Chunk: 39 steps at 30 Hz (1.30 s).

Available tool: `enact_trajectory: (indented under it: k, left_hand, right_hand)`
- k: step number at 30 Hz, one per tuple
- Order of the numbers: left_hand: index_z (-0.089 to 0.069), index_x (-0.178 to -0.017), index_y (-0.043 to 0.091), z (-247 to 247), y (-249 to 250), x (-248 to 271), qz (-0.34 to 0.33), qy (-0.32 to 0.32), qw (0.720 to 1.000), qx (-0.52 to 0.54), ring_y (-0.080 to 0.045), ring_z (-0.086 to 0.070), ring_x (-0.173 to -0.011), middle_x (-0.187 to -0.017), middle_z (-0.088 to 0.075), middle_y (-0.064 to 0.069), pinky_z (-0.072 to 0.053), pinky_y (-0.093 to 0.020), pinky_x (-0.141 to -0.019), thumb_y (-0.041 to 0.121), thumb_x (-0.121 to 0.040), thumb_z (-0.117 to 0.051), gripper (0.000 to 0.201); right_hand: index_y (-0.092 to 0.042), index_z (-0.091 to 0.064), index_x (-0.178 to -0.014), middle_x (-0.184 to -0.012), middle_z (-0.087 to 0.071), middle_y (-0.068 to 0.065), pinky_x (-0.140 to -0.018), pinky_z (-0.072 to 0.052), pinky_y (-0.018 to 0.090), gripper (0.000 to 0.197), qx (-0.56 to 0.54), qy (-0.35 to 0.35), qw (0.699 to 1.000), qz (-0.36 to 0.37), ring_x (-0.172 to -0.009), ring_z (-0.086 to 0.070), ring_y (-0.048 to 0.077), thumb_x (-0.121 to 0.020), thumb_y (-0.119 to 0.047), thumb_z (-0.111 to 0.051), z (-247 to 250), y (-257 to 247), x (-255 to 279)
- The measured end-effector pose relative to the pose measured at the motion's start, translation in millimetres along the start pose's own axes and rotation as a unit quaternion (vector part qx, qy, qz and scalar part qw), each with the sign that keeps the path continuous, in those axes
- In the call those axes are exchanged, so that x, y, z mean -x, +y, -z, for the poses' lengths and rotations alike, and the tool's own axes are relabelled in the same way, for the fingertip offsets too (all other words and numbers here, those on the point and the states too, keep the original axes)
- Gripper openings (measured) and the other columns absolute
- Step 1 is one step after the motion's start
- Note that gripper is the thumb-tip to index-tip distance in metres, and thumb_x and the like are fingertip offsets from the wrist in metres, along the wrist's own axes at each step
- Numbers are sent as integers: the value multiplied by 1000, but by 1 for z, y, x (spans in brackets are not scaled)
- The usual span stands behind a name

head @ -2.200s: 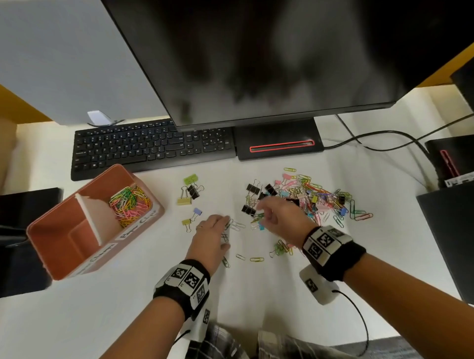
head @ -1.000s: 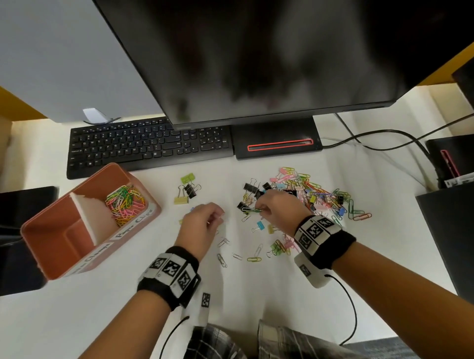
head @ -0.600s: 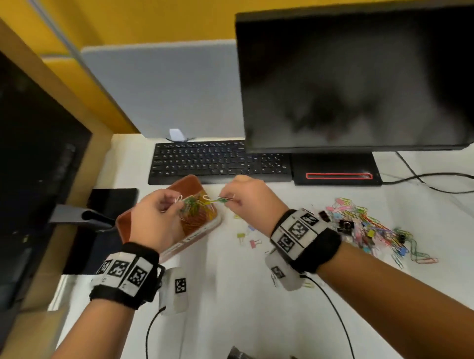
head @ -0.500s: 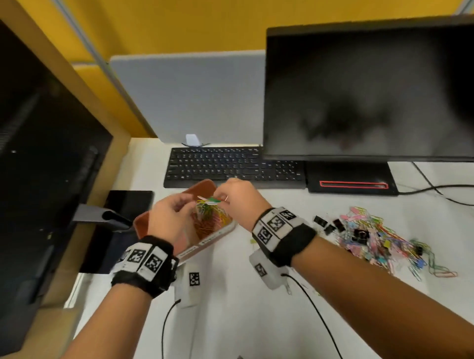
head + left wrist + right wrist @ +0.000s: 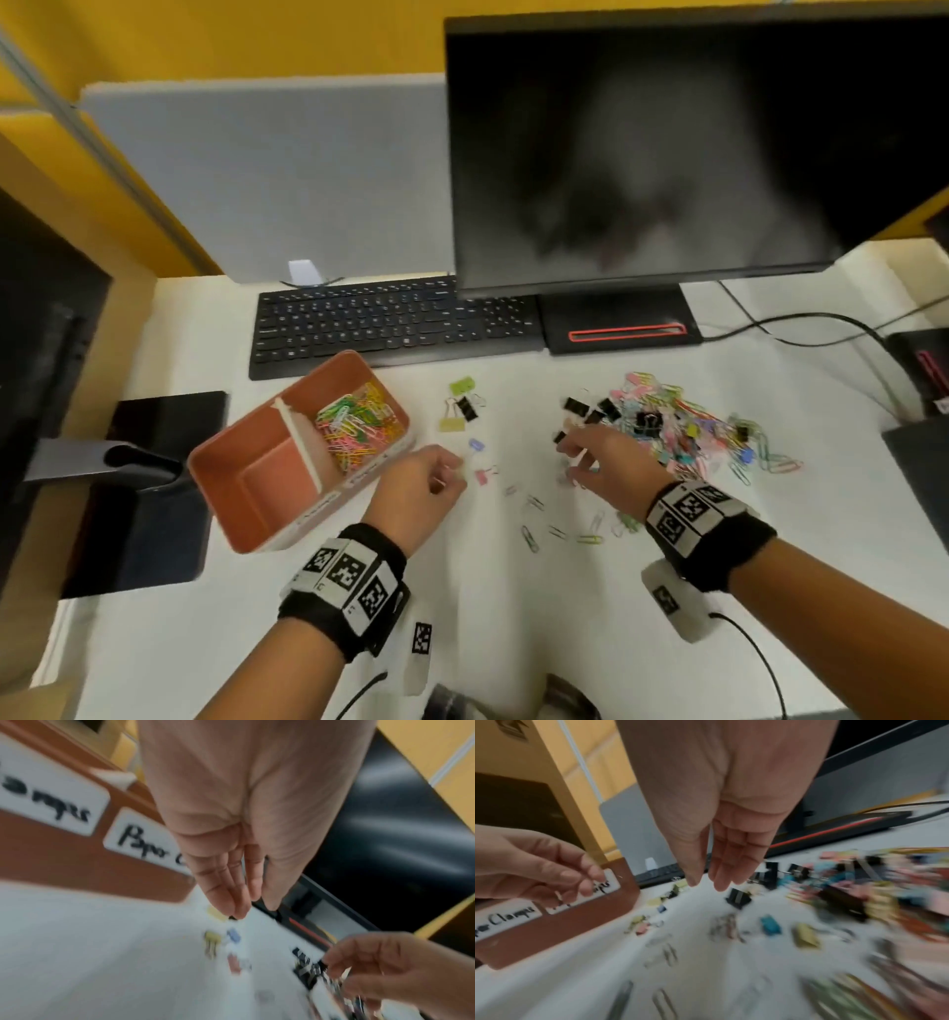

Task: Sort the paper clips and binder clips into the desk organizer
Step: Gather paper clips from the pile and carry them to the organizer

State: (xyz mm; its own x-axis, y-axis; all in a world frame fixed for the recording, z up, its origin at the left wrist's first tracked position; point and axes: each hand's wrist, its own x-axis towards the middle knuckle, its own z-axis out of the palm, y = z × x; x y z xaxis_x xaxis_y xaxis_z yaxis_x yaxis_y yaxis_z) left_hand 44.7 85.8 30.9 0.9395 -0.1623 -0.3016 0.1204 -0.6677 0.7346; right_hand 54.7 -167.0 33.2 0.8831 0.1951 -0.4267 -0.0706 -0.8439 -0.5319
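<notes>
Where the white counter (image 5: pixel 513 616) carries them: black monitor (image 5: pixel 667 154); keyboard (image 5: pixel 390 324); desk organizer (image 5: pixel 246 534), labels partly legible "Clamps", paper clips (image 5: pixel 359 426) in far compartment; mixed clip pile (image 5: pixel 683 437) right; left hand (image 5: pixel 418 488), right hand (image 5: pixel 606 462), fingers relaxed, released.

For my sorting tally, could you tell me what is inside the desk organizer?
The desk organizer holds colourful paper clips in its right compartment; the left compartment shows only bare floor. Anything beneath the clip pile is covered.

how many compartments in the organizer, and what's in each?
2. The desk organizer has a far compartment holding colored paper clips, by the keyboard, and a near compartment holding no clips that show.
</notes>
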Motion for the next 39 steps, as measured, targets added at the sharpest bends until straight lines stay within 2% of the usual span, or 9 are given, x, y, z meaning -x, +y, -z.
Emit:
enact_trajectory:
  k: [4, 8, 10, 13, 20, 24, 26, 34, 39]
  left_hand:
    - [-56, -115, 20, -47, 0, 0, 29, -96, 993, -58, -9, -55, -78, -104, -60, -2, -40, -16, -78, 24, -82, -65, 35]
    - [-34, -138, 16, -80, 2, -1, 13, -129, 984, -123, -19, -35, -130, -142, -33, -4, -25, -28, -111, 40, -77, -69, 75]
    - [-25, -142, 17, -90, 5, -3, -2, -132, 981, -141, -19, -24, -136, -145, -26, -3, -18, -28, -112, 46, -73, -71, 88]
    - [-18, -144, 19, -99, 7, -4, -30, -156, 973, -165, -20, -26, -131, -143, -23, 2, -25, -27, -106, 47, -66, -75, 100]
    - [-42, -135, 21, -108, -3, -3, -126, -167, 961, -179, -15, -42, -113, -124, -41, 5, -29, -17, -99, 22, -76, -71, 66]
    - [-58, -121, 17, -111, -5, -7, -147, -141, 970, -136, -11, -45, -103, -109, -47, 6, -26, -2, -83, 8, -79, -68, 44]
    - [-61, -116, 15, -113, -4, -10, -151, -139, 971, -125, -12, -48, -102, -107, -50, 4, -30, -5, -84, 4, -79, -67, 40]
    - [-60, -114, 11, -115, 3, -16, -111, -117, 982, -94, -12, -50, -91, -93, -56, 1, -41, -24, -86, 5, -83, -62, 32]
    - [-63, -101, 10, -116, -2, -18, -75, -114, 986, -94, -11, -50, -85, -86, -55, 3, -34, -18, -76, 8, -82, -64, 20]
  right_hand:
    - [-17, -55, -123, -118, -57, 3, -92, -44, 29, 35, 42, -26, 999, -21, -105, -55, 19, -88, -21, -60, -7, 29, 13]
    - [-19, -49, -131, -134, -47, 3, -103, -36, 31, 47, 74, -45, 996, 0, -123, -45, 21, -86, -21, -62, -17, 35, 9]
    - [-22, -44, -134, -139, -41, 3, -108, -32, 39, 52, 121, -54, 991, 10, -128, -39, 23, -86, -26, -61, -19, 32, 6]
    - [-26, -41, -135, -141, -39, -1, -110, -22, 50, 58, 223, -72, 971, 35, -129, -36, 23, -83, -44, -60, -19, 26, 4]
    - [-19, -41, -134, -134, -43, 2, -101, -34, 43, 59, 259, -113, 951, 128, -122, -42, 26, -82, -39, -62, -32, 31, 26]
    - [-20, -17, -146, -154, -18, 5, -109, -30, 40, 75, 187, -113, 971, 94, -134, -33, 26, -86, -21, -62, -35, 38, 42]
    - [-18, -14, -147, -155, -13, 4, -108, -32, 38, 75, 182, -119, 972, 89, -134, -34, 27, -87, -16, -60, -34, 40, 42]
    - [-8, -54, -125, -124, -48, 11, -94, -44, 37, 35, 118, -97, 982, 109, -106, -54, 28, -89, -8, -55, -32, 50, 12]
    - [-8, -62, -106, -112, -55, 10, -84, -46, 37, 20, 121, -88, 983, 102, -105, -52, 27, -92, -13, -50, -35, 47, -2]
